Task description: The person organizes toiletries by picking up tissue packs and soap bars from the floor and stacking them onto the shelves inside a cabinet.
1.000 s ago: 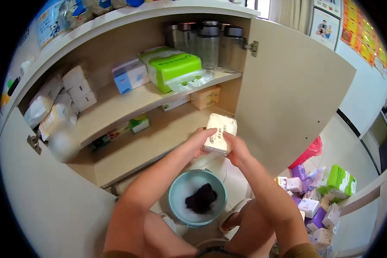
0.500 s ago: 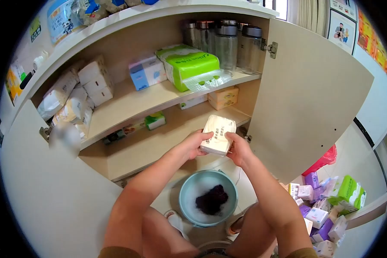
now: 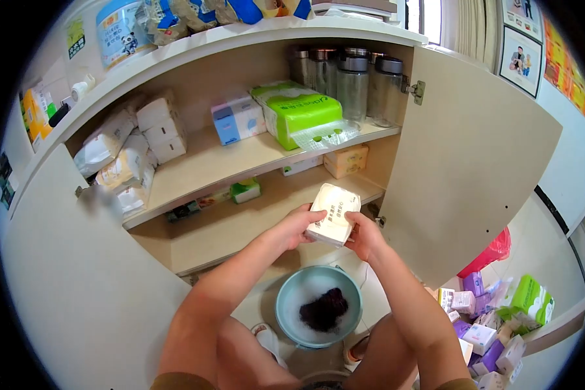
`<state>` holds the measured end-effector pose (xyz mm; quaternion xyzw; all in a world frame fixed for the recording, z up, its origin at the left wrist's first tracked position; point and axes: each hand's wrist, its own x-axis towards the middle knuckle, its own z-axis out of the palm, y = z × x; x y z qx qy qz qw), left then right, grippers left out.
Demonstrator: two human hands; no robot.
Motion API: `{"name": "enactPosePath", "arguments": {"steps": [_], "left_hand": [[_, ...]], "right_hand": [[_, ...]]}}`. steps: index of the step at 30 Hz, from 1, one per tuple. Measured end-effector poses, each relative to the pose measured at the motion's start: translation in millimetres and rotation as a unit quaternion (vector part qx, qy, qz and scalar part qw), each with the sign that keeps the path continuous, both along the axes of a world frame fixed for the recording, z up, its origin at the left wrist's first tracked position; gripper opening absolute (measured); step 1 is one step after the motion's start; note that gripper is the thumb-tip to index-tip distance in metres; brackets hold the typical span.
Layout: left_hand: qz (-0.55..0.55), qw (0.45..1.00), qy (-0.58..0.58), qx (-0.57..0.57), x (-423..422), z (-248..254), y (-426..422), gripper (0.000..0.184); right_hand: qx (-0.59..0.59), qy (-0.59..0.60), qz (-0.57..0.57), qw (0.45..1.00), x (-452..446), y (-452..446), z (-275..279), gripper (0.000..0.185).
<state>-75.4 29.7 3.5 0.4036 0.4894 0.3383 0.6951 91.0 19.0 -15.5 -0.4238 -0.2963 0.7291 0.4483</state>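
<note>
A cream-coloured pack of tissues (image 3: 333, 213) with dark printed lettering is held between both hands in front of the open cabinet. My left hand (image 3: 300, 225) grips its left side, thumb lying on the top face. On the other side, my right hand (image 3: 366, 234) closes round the right edge, its thumb also on top. The fingers beneath the pack are mostly hidden. Below the hands, a light blue bucket (image 3: 281, 305) on the floor holds sudsy water and a dark cloth (image 3: 325, 310).
On the upper shelf (image 3: 195, 170) are stacked tissue packs (image 3: 162, 130), a green pack (image 3: 296, 114) and clear bottles (image 3: 353, 91). A yellow box (image 3: 346, 160) sits on the lower shelf. Open doors (image 3: 468, 156) flank the cabinet. Many tissue packs (image 3: 491, 338) lie piled at right, near a red bin (image 3: 487, 252).
The view has shifted a little, so the cabinet and bucket appear lower and further right. Both hands still hold the tissue pack in nearly the same pose.
</note>
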Motion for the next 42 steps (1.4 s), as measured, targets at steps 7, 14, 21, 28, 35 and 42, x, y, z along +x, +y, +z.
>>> {"name": "enactPosePath", "arguments": {"steps": [7,14,21,28,35,42], "left_hand": [[-0.03,0.996,0.049,0.07,-4,16,-17,0.056],[-0.006,0.975,0.065,0.212,-21,73,-47,0.075],[0.096,0.951,0.063,0.287,-57,123,-61,0.058],[0.279,0.896,0.048,0.342,-102,158,-61,0.05],[0.378,0.774,-0.23,0.453,-146,155,-31,0.038],[0.472,0.696,-0.247,0.48,-173,141,-4,0.047]], "right_hand": [[0.079,0.016,-0.062,0.995,-8,-6,5,0.039],[0.236,0.13,-0.044,0.962,-29,-37,32,0.05],[0.343,0.076,0.032,0.936,-65,-62,83,0.064],[0.428,0.057,0.107,0.896,-135,-23,141,0.061],[0.388,0.129,0.161,0.898,-218,26,190,0.043],[0.348,0.155,0.173,0.908,-290,60,231,0.023]]}}
